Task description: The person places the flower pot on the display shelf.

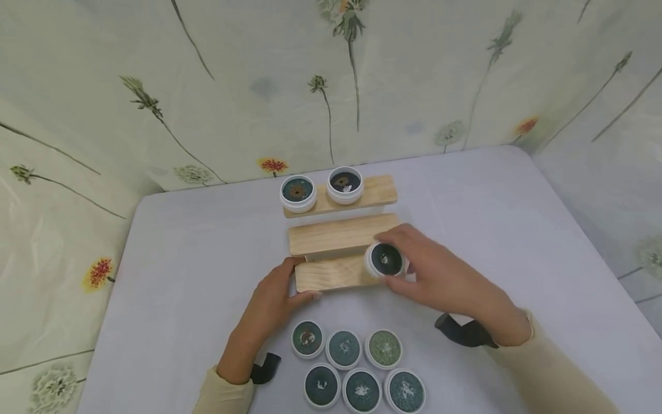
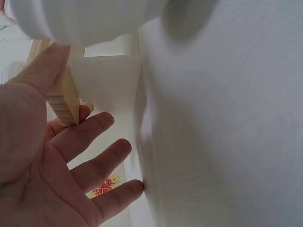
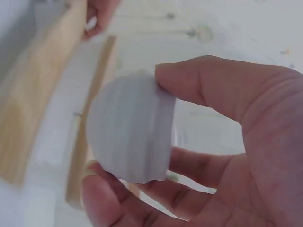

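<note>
A tiered display stand has three pale wooden steps, and its lowest step [image 1: 331,273] is nearest me. My left hand [image 1: 271,299] pinches the left end of that step between thumb and index finger. In the left wrist view the other fingers spread beside the stand's white support [image 2: 109,78]. A small round white jar [image 1: 386,260] with a dark green top is held by my right hand [image 1: 434,270], over the right end of the lowest step. In the right wrist view, thumb and fingers grip the jar's ribbed side [image 3: 132,127].
Two similar jars, a left one [image 1: 298,194] and a middle one [image 1: 345,185], stand on the top step [image 1: 380,191]. The middle step [image 1: 338,234] is bare wood. Several more jars [image 1: 362,390] sit in two rows on the white table [image 1: 196,276] near me. Flowered cloth hangs behind.
</note>
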Motion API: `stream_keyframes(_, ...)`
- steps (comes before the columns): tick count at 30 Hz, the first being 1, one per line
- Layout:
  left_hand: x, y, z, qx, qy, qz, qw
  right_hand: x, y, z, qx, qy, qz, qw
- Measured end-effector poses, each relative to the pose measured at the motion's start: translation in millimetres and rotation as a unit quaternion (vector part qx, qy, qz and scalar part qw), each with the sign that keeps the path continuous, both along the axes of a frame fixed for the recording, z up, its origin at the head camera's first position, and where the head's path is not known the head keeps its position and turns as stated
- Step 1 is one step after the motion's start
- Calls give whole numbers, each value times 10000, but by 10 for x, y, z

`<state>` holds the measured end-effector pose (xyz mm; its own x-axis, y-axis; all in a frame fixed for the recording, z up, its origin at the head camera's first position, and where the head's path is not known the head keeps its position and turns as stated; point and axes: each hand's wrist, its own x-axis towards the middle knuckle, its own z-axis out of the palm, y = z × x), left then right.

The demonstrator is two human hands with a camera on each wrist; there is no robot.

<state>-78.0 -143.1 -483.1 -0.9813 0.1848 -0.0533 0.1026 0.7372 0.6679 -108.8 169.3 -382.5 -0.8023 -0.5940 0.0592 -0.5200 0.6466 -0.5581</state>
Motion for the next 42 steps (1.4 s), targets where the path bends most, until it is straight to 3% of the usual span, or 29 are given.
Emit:
stream_keyframes(7, 4, -10, 6, -27, -57, 19, 10000, -378, 53, 224, -500, 91, -954, 9941)
stream_keyframes(13, 2, -2, 2, -39, -69, 37, 10000, -659, -12, 210, -831, 731, -1194, 9867)
stream_keyframes(17, 4, 7, -7, -12, -88, 59, 9999, -778, -47, 198, -724, 732, -1224, 9871)
stream_keyframes(34, -2, -13, -30, -39, -82, 84, 9999, -934, -60, 112, -585, 174, -1425, 9879)
stream_keyframes(42, -2, -2, -36, -51, -59, 71, 9999, -936, -23, 66, -670, -255, -1469, 9866)
